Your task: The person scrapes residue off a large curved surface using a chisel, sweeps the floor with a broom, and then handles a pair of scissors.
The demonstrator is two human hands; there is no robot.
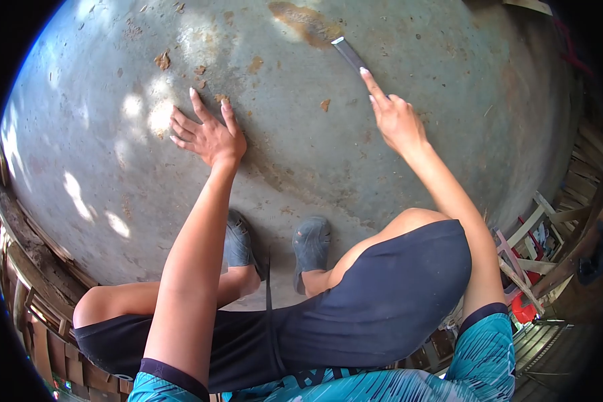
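My right hand [398,122] is closed around a flat, dark metal blade [349,55] with a bright, squared-off tip. Its index finger stretches along the blade, and the handle is hidden in my palm. The tip lies at the edge of a wet brown patch [305,23] on the grey concrete floor [281,147]. To the left, my left hand [211,134] is over the floor with its fingers spread and holds nothing. Just beyond its fingertips are brown flakes [200,70], and a larger brown clump [162,61] lies farther up.
My feet, in grey shoes [311,242], stand between my arms on the floor. Wooden boards [43,264] edge the left side. On the right are stacked wood pieces [586,161], slats and a red object [523,308]. Spots of sunlight fall on the left of the floor.
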